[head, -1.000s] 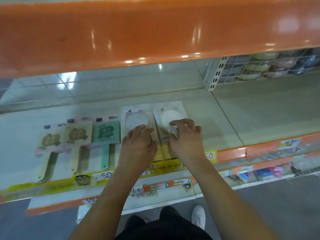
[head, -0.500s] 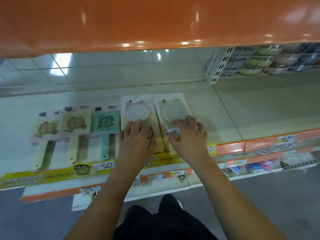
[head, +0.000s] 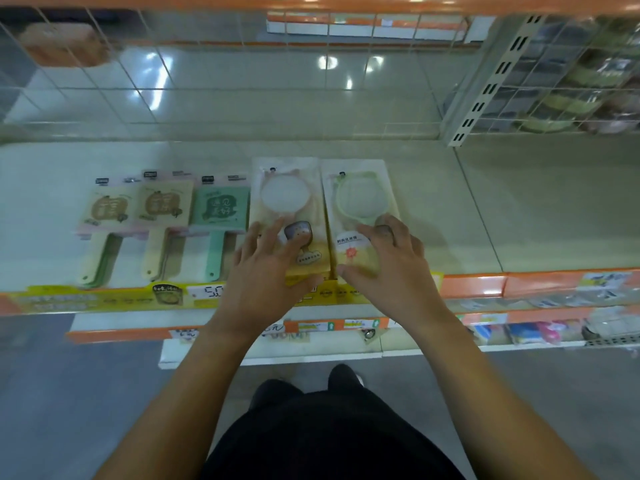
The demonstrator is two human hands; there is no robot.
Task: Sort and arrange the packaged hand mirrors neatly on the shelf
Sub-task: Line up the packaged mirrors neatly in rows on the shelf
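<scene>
Pale cream laminate forms the shelf (head: pixel 433 209), bounded at the front by an orange and yellow price strip (head: pixel 474 285) and at the back by a wire grid. In the head view, five packaged mirrors are laid in a row near the front edge: three paddle-shaped mirror packs (head: pixel 166 216) at the left, then a pink round mirror pack (head: pixel 284 188) and a green round mirror pack (head: pixel 356 192), edges touching. The left hand (head: pixel 266 271) is pressed flat on the pink pack, fingers spread and nothing gripped. The right hand (head: pixel 391 268) is rested on the green pack, fingers lightly bent, thumb at its lower edge. Bare shelf is seen to the right and behind.
</scene>
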